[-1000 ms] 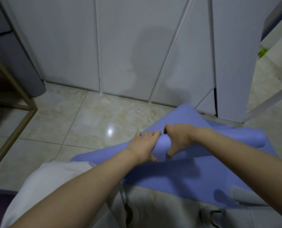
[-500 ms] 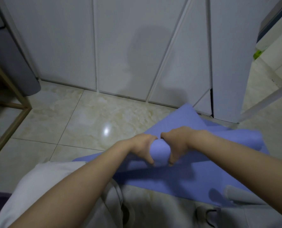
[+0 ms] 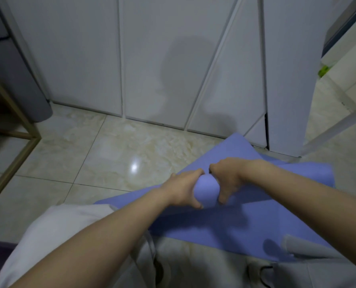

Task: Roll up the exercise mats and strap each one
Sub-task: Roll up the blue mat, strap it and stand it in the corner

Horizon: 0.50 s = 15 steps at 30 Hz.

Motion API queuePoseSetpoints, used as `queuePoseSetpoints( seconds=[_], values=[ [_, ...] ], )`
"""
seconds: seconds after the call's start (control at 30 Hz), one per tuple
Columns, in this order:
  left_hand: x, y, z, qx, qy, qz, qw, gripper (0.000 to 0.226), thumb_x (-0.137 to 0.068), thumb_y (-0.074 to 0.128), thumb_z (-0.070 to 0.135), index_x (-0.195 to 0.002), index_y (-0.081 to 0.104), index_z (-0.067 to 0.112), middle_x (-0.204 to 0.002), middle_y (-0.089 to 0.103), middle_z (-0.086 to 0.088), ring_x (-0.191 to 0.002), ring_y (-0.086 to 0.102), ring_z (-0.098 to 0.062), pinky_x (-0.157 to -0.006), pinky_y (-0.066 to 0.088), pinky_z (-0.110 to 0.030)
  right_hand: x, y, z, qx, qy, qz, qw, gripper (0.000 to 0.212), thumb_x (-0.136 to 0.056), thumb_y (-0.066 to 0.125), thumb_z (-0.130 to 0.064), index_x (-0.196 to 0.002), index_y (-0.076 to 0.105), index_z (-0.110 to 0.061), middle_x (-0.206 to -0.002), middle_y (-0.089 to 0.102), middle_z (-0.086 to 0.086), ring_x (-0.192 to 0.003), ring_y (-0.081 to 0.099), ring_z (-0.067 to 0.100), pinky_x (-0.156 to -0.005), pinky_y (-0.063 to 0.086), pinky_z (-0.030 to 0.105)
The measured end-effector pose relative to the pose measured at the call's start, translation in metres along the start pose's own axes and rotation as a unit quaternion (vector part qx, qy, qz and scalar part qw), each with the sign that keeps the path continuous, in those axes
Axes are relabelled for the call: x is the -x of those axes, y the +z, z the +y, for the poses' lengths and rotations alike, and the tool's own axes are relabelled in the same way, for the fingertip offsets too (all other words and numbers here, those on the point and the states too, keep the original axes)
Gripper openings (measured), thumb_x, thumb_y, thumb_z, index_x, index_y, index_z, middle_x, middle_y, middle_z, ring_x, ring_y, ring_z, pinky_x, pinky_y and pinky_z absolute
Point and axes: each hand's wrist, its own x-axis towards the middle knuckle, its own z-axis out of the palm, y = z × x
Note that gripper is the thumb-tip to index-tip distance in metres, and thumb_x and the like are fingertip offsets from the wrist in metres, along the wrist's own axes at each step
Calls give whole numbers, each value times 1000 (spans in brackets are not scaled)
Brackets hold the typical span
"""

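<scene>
Rolling: 1 blue mat (image 3: 256, 225) on a tiled floor (image 3: 110, 154), partly wound, 2 bare hands at work.
Far left: a grey cylinder (image 3: 21, 84) stands beside a wooden frame (image 3: 17, 154); whether it is another mat cannot be told.
Left grip: the left hand (image 3: 183, 190) curls over the roll (image 3: 207, 187), fingers on top, thumb tucked at the near side.
Roll: a tight tube, bare between the hands and running on to the right toward the white doors (image 3: 173, 59).
Right grip: the right hand (image 3: 229, 179) clamps the roll just beside the left, fingers over it, thumb pointing down.
Done: seemingly only the first turns of this mat.
Left: a flat stretch lies toward the person, unrolled; no strap is in view, so strapping looks not yet begun.
</scene>
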Motion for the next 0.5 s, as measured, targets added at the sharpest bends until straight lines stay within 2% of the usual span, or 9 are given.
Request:
queuePoseSetpoints(
  seconds=[0.13,0.27,0.37,0.5],
  values=[
    [5,11,9,-60,-1,87,994,76,-71,74,42,-133,34,21,-129,45,-1,-120,42,-22,-95,29,-36,-7,-11,15,-95,16,-85,992,71,-61,80,-50,-121,55,-20,-112,63,-1,-98,63,21,-87,53,37],
    [1,10,9,-60,6,109,992,72,-70,75,44,-128,39,20,-124,53,-1,-115,49,-22,-87,29,-33,-5,-15,17,-144,18,-109,983,64,-65,79,-47,-119,54,-23,-113,62,-2,-99,63,21,-84,53,35],
    [-5,3,2,-35,-3,77,996,67,-69,78,38,-123,45,16,-119,61,-6,-108,56,-28,-84,39,-34,-5,-9,7,-105,10,-55,993,62,-68,74,-50,-119,51,-25,-113,60,-3,-96,60,20,-84,51,35],
    [-10,-7,-12,-7,-19,28,999,71,-66,82,38,-125,50,16,-120,63,-5,-108,58,-26,-85,43,-32,2,3,-9,67,-9,104,992,66,-77,68,-49,-127,40,-18,-117,59,2,-102,59,25,-72,36,31]
  ],
)
